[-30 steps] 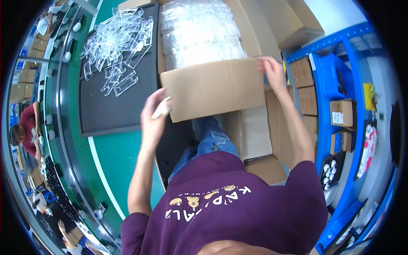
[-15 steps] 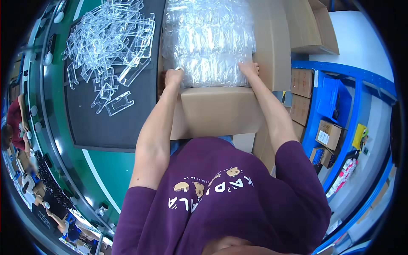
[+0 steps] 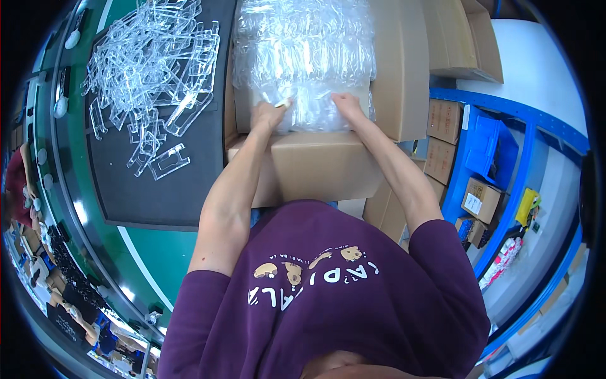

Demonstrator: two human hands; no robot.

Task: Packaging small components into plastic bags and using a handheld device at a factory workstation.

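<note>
An open cardboard box stands right in front of me. Rows of shiny clear plastic-wrapped packs fill it; what the packs contain cannot be made out. At the near end of the box, my left hand is closed on the left edge of the nearest plastic wrap, and something pale shows at its fingertips. My right hand is closed on the right side of that same wrap, its fingers curled and partly hidden. A strip of brown cardboard shows between this nearest wrap and the row behind.
Left of the box, a heap of clear plastic frames lies on a dark mat over a green surface. Blue shelving with cartons and a blue bin is on the right. Another open carton stands farther back. Other people work at far left.
Both hands have come inward from the box's sides, drawing the nearest wrap narrower and away from the row behind. Cardboard now shows around it. The view has shifted slightly.
</note>
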